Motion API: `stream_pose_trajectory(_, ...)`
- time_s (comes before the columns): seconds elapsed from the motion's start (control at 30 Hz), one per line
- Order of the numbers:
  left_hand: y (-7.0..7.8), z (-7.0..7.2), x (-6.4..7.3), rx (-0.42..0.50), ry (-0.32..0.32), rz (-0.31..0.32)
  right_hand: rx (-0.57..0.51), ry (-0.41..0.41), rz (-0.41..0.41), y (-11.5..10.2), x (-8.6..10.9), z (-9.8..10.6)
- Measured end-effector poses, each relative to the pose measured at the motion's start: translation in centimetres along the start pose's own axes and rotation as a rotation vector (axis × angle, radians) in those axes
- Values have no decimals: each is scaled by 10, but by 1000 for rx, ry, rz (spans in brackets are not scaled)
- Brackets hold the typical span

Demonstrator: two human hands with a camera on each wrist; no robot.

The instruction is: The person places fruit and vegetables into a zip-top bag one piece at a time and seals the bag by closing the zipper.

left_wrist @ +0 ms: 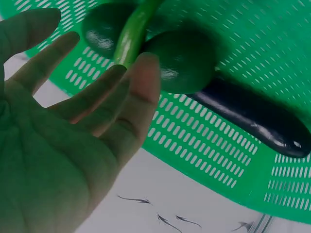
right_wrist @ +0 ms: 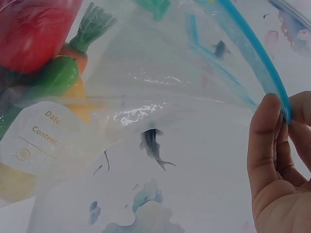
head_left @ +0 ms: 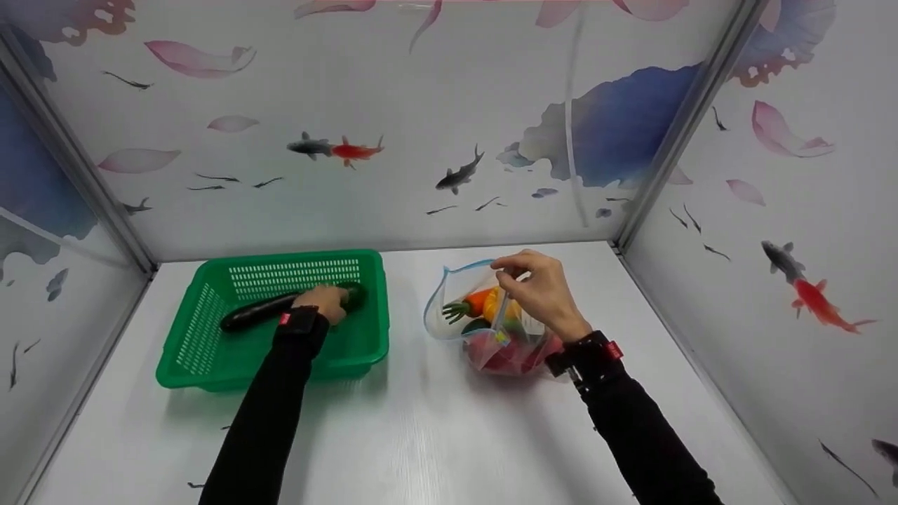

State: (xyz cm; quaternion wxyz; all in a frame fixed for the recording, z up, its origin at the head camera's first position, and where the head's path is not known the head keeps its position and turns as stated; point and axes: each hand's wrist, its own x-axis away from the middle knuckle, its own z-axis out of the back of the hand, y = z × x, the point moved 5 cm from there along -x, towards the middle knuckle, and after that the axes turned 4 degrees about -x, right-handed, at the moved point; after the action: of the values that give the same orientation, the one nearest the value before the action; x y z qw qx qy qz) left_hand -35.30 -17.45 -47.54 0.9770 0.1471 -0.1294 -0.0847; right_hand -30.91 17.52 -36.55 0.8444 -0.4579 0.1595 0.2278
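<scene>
My left hand (head_left: 323,301) reaches into the green basket (head_left: 280,372). Its fingers (left_wrist: 141,97) are spread and slightly bent beside dark green rounded produce (left_wrist: 187,63) with a light green curved stalk (left_wrist: 131,41); I see no grip on it. A dark purple eggplant (head_left: 252,313) lies along the basket floor. Over to the right, my right hand (head_left: 539,287) pinches the blue-edged rim of a clear zip bag (head_left: 449,291), keeping the mouth raised and spread. Inside the bag are a carrot (head_left: 477,303), something yellow-orange (head_left: 501,305), a green item (right_wrist: 58,75) and a red item (right_wrist: 34,36).
Basket and bag stand apart on a white table (head_left: 421,435). White panels printed with fish and petals close off the back (head_left: 393,210) and both sides. The bag carries a white label (right_wrist: 39,133) with printed text.
</scene>
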Motion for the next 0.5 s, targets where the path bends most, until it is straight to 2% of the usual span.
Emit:
stream_pose_trajectory(0.13,2,-2,1,-66,-30,44,7,-1,-2,2,0,1)
stream_pose_trajectory(0.23,4,0,6,-84,-21,46,5,2,11,2,1,2)
stream_pose_trajectory(0.4,9,1,15,-61,-20,30,-3,1,34,3,1,1)
stream_pose_trajectory(0.5,11,0,20,-19,-35,62,1,-1,46,3,0,2)
